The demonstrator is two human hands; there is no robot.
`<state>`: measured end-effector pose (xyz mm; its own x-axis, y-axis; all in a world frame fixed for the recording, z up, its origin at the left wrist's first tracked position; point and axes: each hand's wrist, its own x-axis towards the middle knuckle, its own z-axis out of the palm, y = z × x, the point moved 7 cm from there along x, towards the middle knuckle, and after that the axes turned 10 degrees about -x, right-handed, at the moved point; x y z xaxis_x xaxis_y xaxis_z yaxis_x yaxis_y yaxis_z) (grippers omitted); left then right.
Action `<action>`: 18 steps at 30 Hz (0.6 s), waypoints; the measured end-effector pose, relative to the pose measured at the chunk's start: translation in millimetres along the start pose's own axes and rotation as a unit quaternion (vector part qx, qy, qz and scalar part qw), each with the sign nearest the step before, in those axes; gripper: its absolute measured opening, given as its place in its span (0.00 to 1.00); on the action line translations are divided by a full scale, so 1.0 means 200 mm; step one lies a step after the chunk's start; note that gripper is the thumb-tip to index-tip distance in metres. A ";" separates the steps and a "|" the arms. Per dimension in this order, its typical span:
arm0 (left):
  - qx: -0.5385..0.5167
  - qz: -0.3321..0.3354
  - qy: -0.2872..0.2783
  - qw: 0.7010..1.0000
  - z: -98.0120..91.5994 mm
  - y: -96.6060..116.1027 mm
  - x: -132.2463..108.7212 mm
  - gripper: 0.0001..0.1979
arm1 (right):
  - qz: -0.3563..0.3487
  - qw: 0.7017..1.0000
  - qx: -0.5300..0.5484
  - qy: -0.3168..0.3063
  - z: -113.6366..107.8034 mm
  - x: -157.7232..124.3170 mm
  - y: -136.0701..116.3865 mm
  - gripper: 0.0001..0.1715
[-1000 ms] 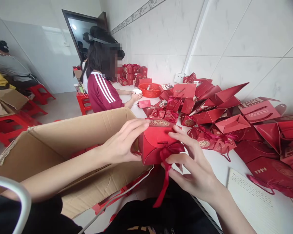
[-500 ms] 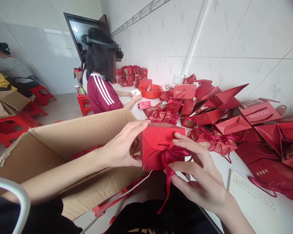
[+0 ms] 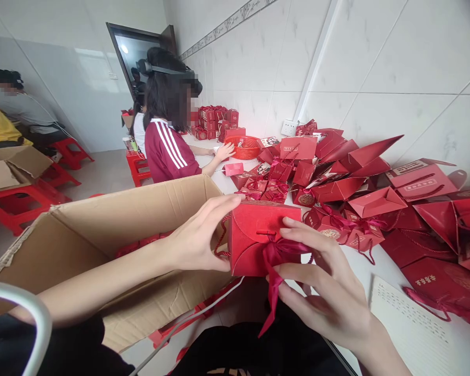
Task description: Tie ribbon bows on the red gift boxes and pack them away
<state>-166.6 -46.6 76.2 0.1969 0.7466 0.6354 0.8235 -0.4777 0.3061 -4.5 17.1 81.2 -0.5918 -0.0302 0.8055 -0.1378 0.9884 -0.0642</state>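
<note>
A red gift box (image 3: 246, 237) with a twisted cord handle is held up in front of me, between my two hands. My left hand (image 3: 199, 237) grips its left side, fingers along the top edge and thumb below. On the box's right, my right hand (image 3: 329, 282) has its fingers curled at the ribbon (image 3: 274, 277), a dark red satin strip tied in a bow with one tail hanging down. Some of the right fingertips touch the box face. Below and left of the box stands a large open cardboard carton (image 3: 141, 209), with red boxes (image 3: 143, 243) inside it.
Many red gift boxes (image 3: 337, 177) are heaped on the white table along the wall. A notebook (image 3: 409, 318) with handwriting lies at the right. Beyond sits a co-worker (image 3: 168, 149) with a hand at a red basket (image 3: 245, 148). A white cable (image 3: 196, 313) crosses below.
My view has shifted slightly, while both hands keep hold of the box and ribbon. The co-worker's hand has moved to the basket, and the white item it held is no longer visible.
</note>
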 end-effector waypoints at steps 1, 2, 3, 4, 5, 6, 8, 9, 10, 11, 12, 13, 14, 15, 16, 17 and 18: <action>-0.002 -0.004 -0.001 1.000 0.00 0.00 0.00 0.60 | 0.000 1.000 0.000 -0.002 0.00 0.00 0.00 0.12; -0.005 -0.005 -0.001 1.000 0.00 0.00 0.00 0.60 | 0.001 1.000 -0.001 -0.003 0.00 0.00 0.00 0.12; -0.008 -0.006 -0.001 1.000 0.00 0.01 0.00 0.59 | 0.002 1.000 0.000 -0.004 0.00 0.00 0.00 0.12; -0.012 -0.006 0.000 1.000 0.00 0.01 0.00 0.59 | 0.001 1.000 0.001 -0.005 0.01 0.00 0.00 0.12; -0.015 -0.005 -0.001 1.000 0.00 0.01 0.00 0.59 | 0.001 1.000 0.003 -0.008 0.01 0.00 0.00 0.13; -0.018 -0.007 -0.003 1.000 0.01 0.01 -0.01 0.58 | 0.003 1.000 0.004 -0.011 0.01 0.00 0.01 0.15; -0.029 -0.033 -0.011 0.999 0.02 -0.02 -0.02 0.57 | 0.013 1.000 0.001 -0.017 0.03 -0.01 0.01 0.23; -0.040 -0.064 -0.012 0.997 0.02 -0.07 -0.03 0.56 | 0.026 0.999 -0.004 -0.018 0.03 -0.01 0.02 0.30; -0.056 -0.108 -0.003 0.993 0.00 -0.13 -0.04 0.55 | 0.046 0.999 -0.009 -0.016 0.04 -0.02 0.04 0.36; -0.078 -0.161 0.019 0.984 -0.02 -0.20 -0.07 0.54 | 0.073 0.997 -0.013 -0.010 0.04 -0.04 0.06 0.40; -0.106 -0.223 0.050 0.968 -0.06 -0.29 -0.11 0.53 | 0.104 0.994 -0.012 -0.004 0.05 -0.07 0.09 0.43; -0.141 -0.289 0.088 0.943 -0.10 -0.38 -0.18 0.51 | 0.139 0.990 -0.008 0.001 0.05 -0.11 0.13 0.43; -0.183 -0.356 0.124 0.908 -0.14 -0.48 -0.25 0.49 | 0.173 0.985 -0.001 0.002 0.07 -0.16 0.17 0.43; -0.232 -0.425 0.151 0.862 -0.17 -0.56 -0.34 0.44 | 0.204 0.979 0.007 -0.003 0.09 -0.21 0.21 0.41; -0.288 -0.486 0.170 0.807 -0.19 -0.63 -0.44 0.38 | 0.233 0.972 0.012 -0.013 0.12 -0.27 0.25 0.40; -0.343 -0.529 0.190 0.752 -0.21 -0.68 -0.53 0.33 | 0.255 0.966 0.015 -0.031 0.15 -0.34 0.29 0.38; -0.391 -0.556 0.212 0.702 -0.23 -0.71 -0.62 0.30 | 0.271 0.961 0.017 -0.052 0.19 -0.42 0.32 0.36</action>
<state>-332.2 -91.5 -13.5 -0.6498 0.7332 -0.2007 -0.2332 0.0589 0.9706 5.4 77.7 -12.4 -0.6596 0.4713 0.5855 0.1888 0.8579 -0.4779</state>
